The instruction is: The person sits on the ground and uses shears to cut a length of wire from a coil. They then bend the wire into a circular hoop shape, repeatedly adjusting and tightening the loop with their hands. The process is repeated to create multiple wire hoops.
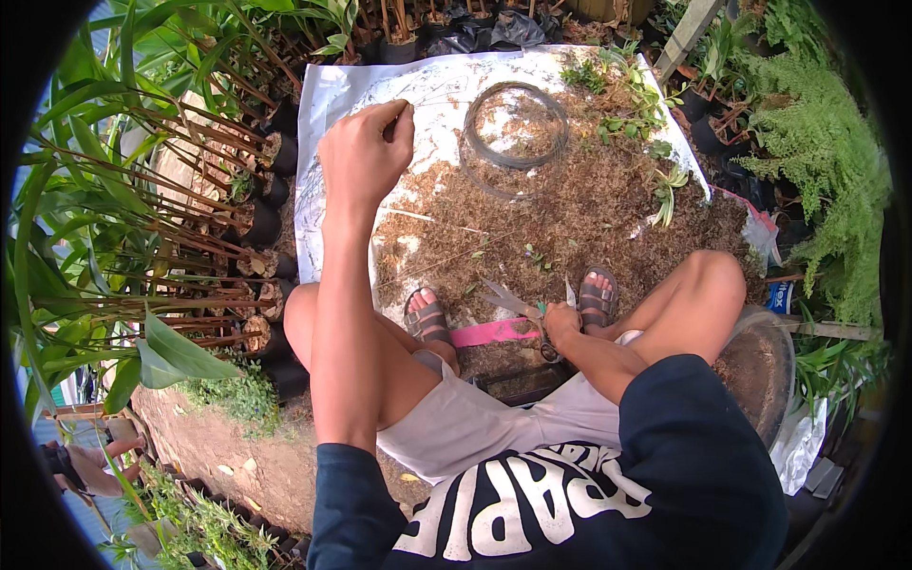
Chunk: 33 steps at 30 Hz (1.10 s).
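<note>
My left hand (370, 146) is raised over the left part of a white sheet (331, 92), thumb and fingers pinched together. A thin wire seems to run from its fingertips to a coil of metal wire (516, 162), which lies on the sheet among brown plant fibre (442, 249). Down between my sandalled feet, my right hand (563, 324) grips a pair of metal shears (509, 299). Their blades point away from me, and a handle loop shows below the hand. My fingers hide part of the shears. A pink strip (495, 333) lies beside them.
Black potted plants (263, 224) line the left side. Loose green cuttings (634, 125) lie at the sheet's upper right. Ferny foliage (819, 164) and a clear round tub (766, 363) stand on the right. Another person's legs (96, 467) show at lower left.
</note>
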Motion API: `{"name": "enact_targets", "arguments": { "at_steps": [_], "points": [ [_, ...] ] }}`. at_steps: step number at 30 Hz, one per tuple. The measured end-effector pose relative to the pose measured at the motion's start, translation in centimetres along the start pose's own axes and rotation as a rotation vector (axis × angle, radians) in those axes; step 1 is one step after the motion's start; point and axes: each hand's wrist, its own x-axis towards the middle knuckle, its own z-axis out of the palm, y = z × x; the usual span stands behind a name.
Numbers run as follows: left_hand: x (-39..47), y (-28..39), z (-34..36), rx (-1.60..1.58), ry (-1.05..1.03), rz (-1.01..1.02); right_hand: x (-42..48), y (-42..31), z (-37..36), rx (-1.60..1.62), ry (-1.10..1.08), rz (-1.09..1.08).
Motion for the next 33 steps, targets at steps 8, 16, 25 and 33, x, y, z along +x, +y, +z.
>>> {"name": "enact_targets", "arguments": {
  "at_steps": [8,16,25,33],
  "points": [
    [0.6,0.1,-1.0,-0.164,0.049,-0.115,-0.5,-0.3,3.6,0.215,-0.105,-0.026],
    [0.0,1.1,-1.2,-0.224,0.077,-0.073,-2.0,-0.4,0.8,0.134,-0.121,-0.050],
    [1.1,0.9,0.0,-0.198,-0.022,-0.083,-6.8,1.0,-15.9,1.544,-0.879,-0.291],
    [1.7,0.3,0.1,-0.219,0.021,-0.121,-16.8,6.1,-20.6,1.674,-0.520,-0.984]
  ]
}}
